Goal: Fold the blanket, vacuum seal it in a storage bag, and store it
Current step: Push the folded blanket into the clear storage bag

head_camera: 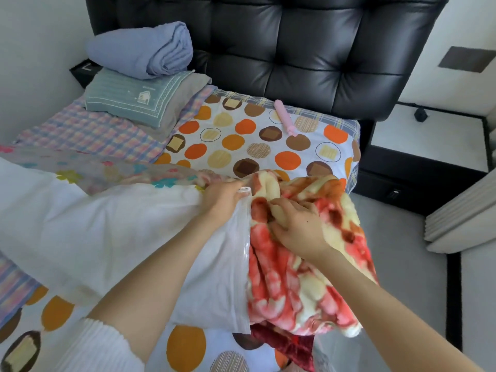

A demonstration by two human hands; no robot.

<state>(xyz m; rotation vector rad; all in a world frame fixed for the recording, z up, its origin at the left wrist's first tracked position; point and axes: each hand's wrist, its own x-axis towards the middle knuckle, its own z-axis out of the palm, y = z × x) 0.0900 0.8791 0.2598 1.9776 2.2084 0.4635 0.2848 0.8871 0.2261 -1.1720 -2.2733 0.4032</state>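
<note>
My left hand (224,200) pinches the storage bag (209,264) at its mouth; my right hand (298,229) clutches the blanket (295,285). The blanket lies bunched at the bag's three o'clock, touching it.

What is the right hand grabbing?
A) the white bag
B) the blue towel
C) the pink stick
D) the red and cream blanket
D: the right hand curls its fingers into the blanket, while the left hand holds the bag.
</note>
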